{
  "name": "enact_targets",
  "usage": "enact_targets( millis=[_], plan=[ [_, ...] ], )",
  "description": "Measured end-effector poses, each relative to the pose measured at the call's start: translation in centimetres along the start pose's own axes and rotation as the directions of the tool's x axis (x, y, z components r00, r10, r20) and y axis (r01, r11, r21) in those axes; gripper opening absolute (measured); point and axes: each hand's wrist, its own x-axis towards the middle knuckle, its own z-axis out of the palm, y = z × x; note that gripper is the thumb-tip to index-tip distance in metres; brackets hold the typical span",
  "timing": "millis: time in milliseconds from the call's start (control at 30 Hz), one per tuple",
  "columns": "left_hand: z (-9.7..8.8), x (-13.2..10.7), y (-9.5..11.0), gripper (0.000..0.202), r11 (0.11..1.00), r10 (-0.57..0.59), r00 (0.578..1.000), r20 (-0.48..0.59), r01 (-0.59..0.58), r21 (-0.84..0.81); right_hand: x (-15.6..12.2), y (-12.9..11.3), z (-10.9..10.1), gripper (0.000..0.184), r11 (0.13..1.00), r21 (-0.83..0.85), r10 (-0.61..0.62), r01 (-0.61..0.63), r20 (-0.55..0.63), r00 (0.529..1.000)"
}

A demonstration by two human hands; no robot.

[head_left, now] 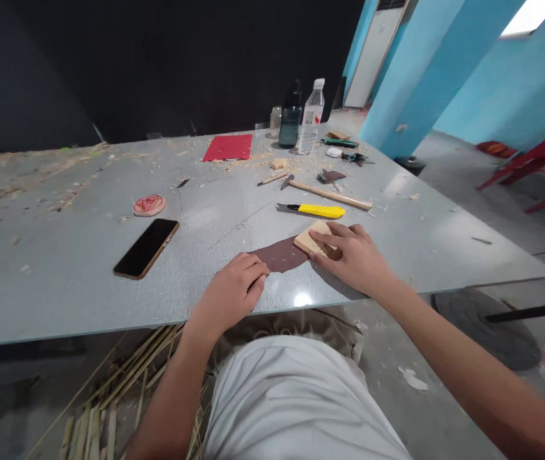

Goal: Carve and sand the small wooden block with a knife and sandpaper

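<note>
Drinks corner lol: one clear bottle [309,124], one dark bottle [290,124], one small jar [275,119]; can't really tell what's inside
Left hand [236,284]: fingers curled, holding the brown sheet [282,257] on the table [71,300]
Right hand [353,254]: gripping one wood block [307,241] over the sheet's right end
Tools: one hammer [332,194], one yellow knife [321,211]

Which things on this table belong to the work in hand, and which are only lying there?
In use:
- wooden block, in the right hand
- brown sheet, under the left hand

Probably just lying about:
- phone
- yellow knife
- hammer
- red sheet
- clear bottle
</note>
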Motion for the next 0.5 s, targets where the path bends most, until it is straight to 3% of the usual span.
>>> enact_targets(
  millis=[100, 200, 367, 500],
  plan=[
    [0.1, 0.0, 0.0, 0.02, 1.0, -0.001, 1.0, 0.005, 0.001, -0.003, -0.2, -1.0, -0.5, 0.048, 0.998, 0.061, 0.017, -0.012, -0.08, 0.997],
    [0.0, -0.1, 0.1, 0.02, 1.0, 0.0, 1.0, 0.024, 0.0, 0.003, -0.1, -4.0, -0.9, 0.047, 0.988, 0.154, -0.003, 0.027, -0.155, 0.988],
    [-0.3, -0.1, 0.3, 0.022, 1.0, 0.008, 0.999, 0.04, -0.009, 0.024, 0.0, -8.0, -0.1, 0.046, 0.985, 0.147, -0.086, 0.091, -0.041, 0.995],
    [-0.6, -0.1, 0.4, 0.025, 0.993, -0.032, 0.998, 0.056, 0.026, 0.113, 0.0, -6.7, 0.3, 0.048, 0.989, 0.112, -0.106, 0.101, 0.037, 0.994]
  ],
)
